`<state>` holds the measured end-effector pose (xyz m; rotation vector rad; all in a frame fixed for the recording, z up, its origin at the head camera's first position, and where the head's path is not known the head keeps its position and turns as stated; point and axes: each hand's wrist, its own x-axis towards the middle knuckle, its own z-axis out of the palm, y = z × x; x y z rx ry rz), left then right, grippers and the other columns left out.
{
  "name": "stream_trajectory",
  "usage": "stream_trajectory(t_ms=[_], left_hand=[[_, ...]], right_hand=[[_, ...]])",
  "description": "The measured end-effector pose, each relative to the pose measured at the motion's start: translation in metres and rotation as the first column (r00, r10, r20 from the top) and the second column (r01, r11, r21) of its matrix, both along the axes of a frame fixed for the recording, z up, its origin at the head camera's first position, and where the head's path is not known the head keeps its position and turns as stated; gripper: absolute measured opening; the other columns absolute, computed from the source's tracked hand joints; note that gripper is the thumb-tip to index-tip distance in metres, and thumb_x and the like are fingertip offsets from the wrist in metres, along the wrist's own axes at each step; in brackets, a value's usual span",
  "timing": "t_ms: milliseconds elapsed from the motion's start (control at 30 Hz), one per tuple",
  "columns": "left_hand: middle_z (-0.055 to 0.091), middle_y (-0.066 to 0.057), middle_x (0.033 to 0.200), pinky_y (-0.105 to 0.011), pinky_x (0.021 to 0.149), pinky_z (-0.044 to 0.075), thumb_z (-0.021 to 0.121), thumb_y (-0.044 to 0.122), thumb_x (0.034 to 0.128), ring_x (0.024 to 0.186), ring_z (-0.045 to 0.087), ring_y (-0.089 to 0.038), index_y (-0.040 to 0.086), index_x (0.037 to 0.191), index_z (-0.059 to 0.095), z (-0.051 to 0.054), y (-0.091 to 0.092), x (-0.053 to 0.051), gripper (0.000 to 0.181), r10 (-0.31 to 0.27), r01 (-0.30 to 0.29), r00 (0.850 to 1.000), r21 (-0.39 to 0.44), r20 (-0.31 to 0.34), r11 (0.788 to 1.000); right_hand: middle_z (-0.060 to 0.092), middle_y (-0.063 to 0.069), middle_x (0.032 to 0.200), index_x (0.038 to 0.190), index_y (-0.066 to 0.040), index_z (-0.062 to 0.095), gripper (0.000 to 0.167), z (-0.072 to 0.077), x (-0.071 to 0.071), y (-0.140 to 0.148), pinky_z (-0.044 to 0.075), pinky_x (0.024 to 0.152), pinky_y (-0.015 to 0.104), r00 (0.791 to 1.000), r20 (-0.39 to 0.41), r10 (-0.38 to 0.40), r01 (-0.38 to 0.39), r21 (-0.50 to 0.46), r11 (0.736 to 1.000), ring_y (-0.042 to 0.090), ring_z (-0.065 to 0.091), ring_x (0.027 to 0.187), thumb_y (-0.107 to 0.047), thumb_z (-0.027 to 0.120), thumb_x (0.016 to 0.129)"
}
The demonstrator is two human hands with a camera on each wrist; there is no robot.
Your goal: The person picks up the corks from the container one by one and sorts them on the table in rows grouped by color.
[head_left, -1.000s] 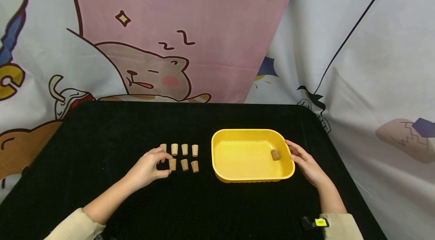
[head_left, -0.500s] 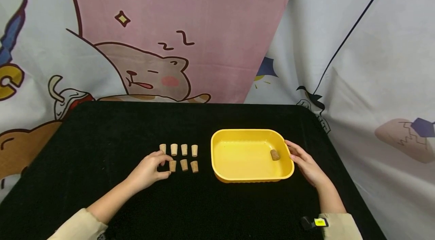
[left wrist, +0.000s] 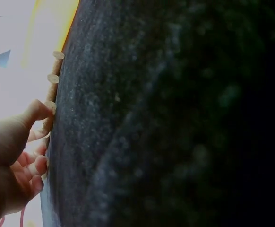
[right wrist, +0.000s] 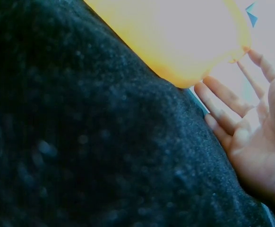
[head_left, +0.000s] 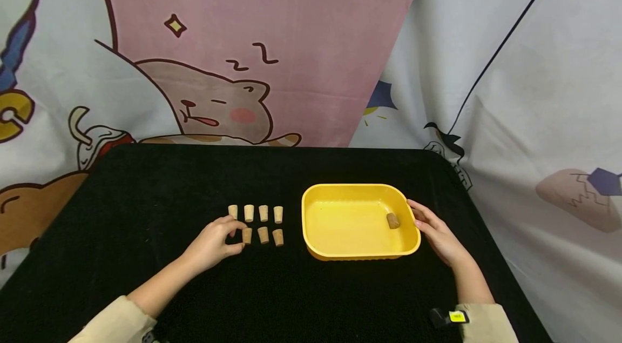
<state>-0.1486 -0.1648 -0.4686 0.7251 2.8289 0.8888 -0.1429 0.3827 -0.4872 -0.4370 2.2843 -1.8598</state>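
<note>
Tapered cork stoppers stand in two rows on the black cloth, left of the yellow tray. My left hand [head_left: 214, 240] pinches the leftmost cork stopper [head_left: 247, 236] of the near row between thumb and fingers; in the left wrist view, the thumb of the left hand [left wrist: 14, 146] lies against that cork. Two more near-row corks, a middle cork [head_left: 263, 235] and a right cork [head_left: 278, 237], stand beside it. My right hand [head_left: 444, 237] touches the right side of the yellow tray [head_left: 357, 256] with extended fingers, also seen on the right hand [right wrist: 255, 127] in the right wrist view.
Several corks form the far row, ending with a right-hand cork [head_left: 278, 215]. One darker cork [head_left: 393, 221] lies inside the tray near its right wall. Black cloth [head_left: 311, 300] covers the table, and a printed curtain [head_left: 311, 51] hangs behind it.
The left hand has shifted only slightly at the near-row cork, uncovering more of the leftmost far-row cork. The right hand and tray stay put.
</note>
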Motion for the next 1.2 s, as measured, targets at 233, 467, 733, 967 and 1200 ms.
stream_trajectory(t_ms=[233, 467, 733, 967, 1200], left_hand=[[0.051, 0.005, 0.083, -0.024, 0.055, 0.043, 0.078, 0.022, 0.0769, 0.066, 0.047, -0.009, 0.009, 0.113, 0.066, 0.003, -0.001, 0.001, 0.041, 0.008, -0.009, 1.000, -0.013, -0.014, 1.000], [0.055, 0.001, 0.086, -0.027, 0.059, 0.043, 0.080, 0.022, 0.0751, 0.070, 0.051, -0.012, 0.009, 0.114, 0.067, 0.023, 0.003, 0.002, 0.043, -0.005, 0.002, 0.994, -0.024, -0.106, 1.000], [0.057, 0.007, 0.094, -0.036, 0.076, 0.044, 0.078, 0.031, 0.0783, 0.086, 0.054, -0.012, 0.013, 0.114, 0.067, 0.064, 0.041, 0.010, 0.041, -0.049, 0.056, 0.975, 0.026, -0.214, 0.998], [0.058, 0.012, 0.100, -0.032, 0.079, 0.043, 0.078, 0.030, 0.0791, 0.092, 0.052, -0.010, 0.018, 0.116, 0.067, 0.077, 0.090, 0.012, 0.041, -0.089, 0.119, 0.979, 0.159, -0.184, 0.980], [0.059, 0.008, 0.102, -0.027, 0.076, 0.046, 0.076, 0.029, 0.0820, 0.093, 0.053, -0.010, 0.017, 0.120, 0.065, 0.074, 0.138, 0.007, 0.042, -0.158, 0.184, 0.981, 0.262, -0.117, 0.948]], right_hand=[[0.042, -0.002, 0.143, 0.150, -0.005, 0.024, 0.047, -0.001, -0.001, 0.000, 0.039, 0.094, 0.021, 1.000, -0.008, 0.008, -0.008, -0.016, 1.000, 0.005, 0.046, 0.122, -0.009, 0.032, 0.104], [0.043, -0.006, 0.141, 0.150, -0.006, 0.024, 0.046, -0.001, 0.000, 0.000, 0.040, 0.094, 0.021, 1.000, -0.018, 0.018, -0.019, -0.021, 1.000, 0.006, 0.047, 0.122, -0.009, 0.032, 0.104], [0.040, -0.001, 0.145, 0.151, -0.008, 0.024, 0.047, -0.001, -0.001, 0.002, 0.039, 0.094, 0.021, 1.000, -0.008, 0.023, -0.023, -0.014, 1.000, 0.005, 0.046, 0.122, -0.010, 0.032, 0.104], [0.040, 0.001, 0.145, 0.150, -0.006, 0.023, 0.048, -0.001, 0.001, 0.001, 0.040, 0.094, 0.022, 0.999, -0.019, 0.027, -0.028, -0.023, 0.999, 0.006, 0.046, 0.123, -0.009, 0.032, 0.104], [0.041, -0.003, 0.144, 0.151, -0.006, 0.023, 0.047, -0.001, 0.000, 0.002, 0.040, 0.095, 0.022, 0.999, -0.028, 0.046, -0.047, -0.037, 0.998, 0.007, 0.046, 0.123, -0.008, 0.031, 0.104]])
